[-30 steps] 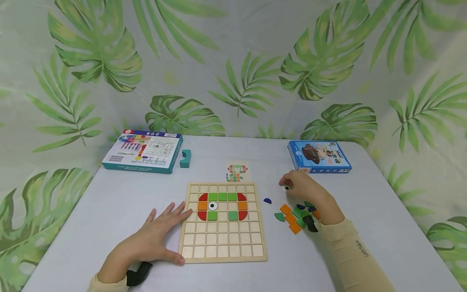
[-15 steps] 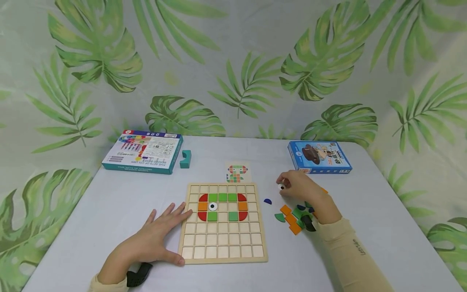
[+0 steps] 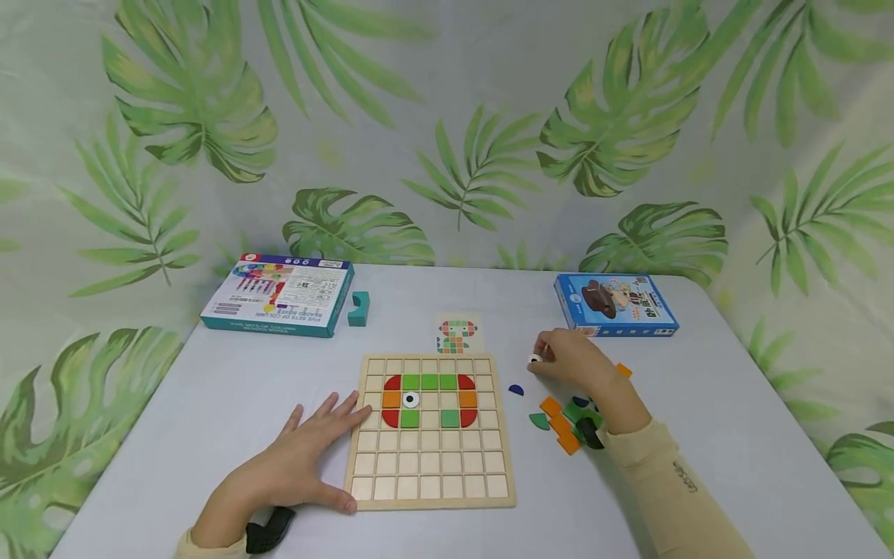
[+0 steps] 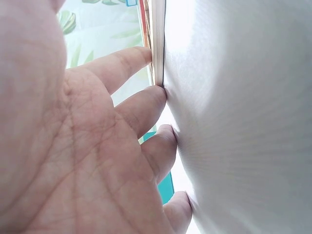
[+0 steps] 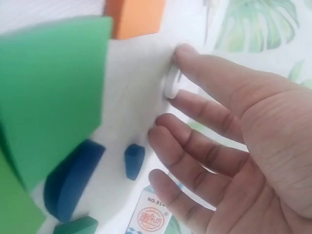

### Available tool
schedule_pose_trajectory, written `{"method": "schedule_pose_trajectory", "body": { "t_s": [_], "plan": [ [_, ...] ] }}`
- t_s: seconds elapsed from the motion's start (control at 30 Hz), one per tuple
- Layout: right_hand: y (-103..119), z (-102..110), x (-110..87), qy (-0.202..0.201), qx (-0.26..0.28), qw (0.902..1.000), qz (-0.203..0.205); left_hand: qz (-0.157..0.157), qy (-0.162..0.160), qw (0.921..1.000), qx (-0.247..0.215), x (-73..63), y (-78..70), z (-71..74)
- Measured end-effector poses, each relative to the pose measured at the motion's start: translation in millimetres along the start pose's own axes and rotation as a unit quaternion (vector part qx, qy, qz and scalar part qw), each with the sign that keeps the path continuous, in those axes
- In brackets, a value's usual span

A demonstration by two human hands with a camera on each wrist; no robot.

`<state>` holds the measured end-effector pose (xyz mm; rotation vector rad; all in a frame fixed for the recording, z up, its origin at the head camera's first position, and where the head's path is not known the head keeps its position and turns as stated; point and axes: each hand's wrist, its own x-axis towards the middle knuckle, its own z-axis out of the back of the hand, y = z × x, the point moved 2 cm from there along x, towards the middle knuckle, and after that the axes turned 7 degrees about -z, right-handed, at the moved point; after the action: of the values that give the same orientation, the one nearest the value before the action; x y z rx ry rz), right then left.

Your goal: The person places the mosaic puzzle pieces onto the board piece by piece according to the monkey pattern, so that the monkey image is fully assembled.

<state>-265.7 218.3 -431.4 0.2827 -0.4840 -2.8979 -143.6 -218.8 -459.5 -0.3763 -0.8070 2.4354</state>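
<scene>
My right hand (image 3: 576, 361) pinches a white round eye piece (image 3: 535, 359) with a black centre between thumb and index finger, low over the cloth right of the board; the right wrist view shows the white disc (image 5: 172, 80) edge-on. Fingers of my left hand (image 3: 296, 458) are spread, index finger and thumb touching the left edge of the wooden grid board (image 3: 433, 505). Set in its cells are red quarter-round pieces (image 3: 389, 419), green squares (image 3: 429, 381), orange squares (image 3: 466, 399) and another eye piece (image 3: 410, 400). Its lower rows hold no pieces.
Loose orange (image 3: 561, 425), green and dark blue pieces lie beneath my right forearm. A blue half-round (image 3: 516, 390) sits nearer the board. Behind it is a pattern card (image 3: 458, 335). Boxes stand back left (image 3: 279, 295) and back right (image 3: 618, 304), plus a teal block (image 3: 358, 308).
My right hand has shifted slightly left with the eye piece, towards the board. An orange piece has come into view behind my right wrist. The left hand stays at the board's edge.
</scene>
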Motion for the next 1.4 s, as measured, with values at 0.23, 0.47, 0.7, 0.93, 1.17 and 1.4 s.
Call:
{"method": "schedule_pose_trajectory", "body": {
  "t_s": [0.23, 0.47, 0.7, 0.93, 1.17, 1.4],
  "plan": [
    [-2, 0, -0.8, 0.017, 0.009, 0.9992, 0.034, -0.002, 0.005, 1.0000, 0.006, 0.4, 0.0, -0.7],
    [-1, 2, 0.7, 0.015, 0.004, 0.9983, 0.056, -0.004, 0.004, 1.0000, 0.001, -0.5, -1.2, -0.1],
    [0, -2, 4.2, 0.005, 0.006, 0.9985, 0.055, -0.006, 0.002, 1.0000, 0.005, 0.6, 1.4, 0.1],
    [21, -10, 3.0, 0.020, 0.029, 0.9984, 0.044, -0.003, 0.004, 1.0000, 0.004, 0.8, 1.6, 0.3],
    [64, -17, -5.4, 0.028, 0.007, 0.9953, 0.092, -0.001, 0.004, 1.0000, 0.001, 0.1, 1.0, 0.1],
    [99, -28, -10.5, 0.043, -0.007, 0.9925, 0.114, -0.004, 0.001, 1.0000, 0.004, 0.0, 0.7, 0.1]
  ]
}}
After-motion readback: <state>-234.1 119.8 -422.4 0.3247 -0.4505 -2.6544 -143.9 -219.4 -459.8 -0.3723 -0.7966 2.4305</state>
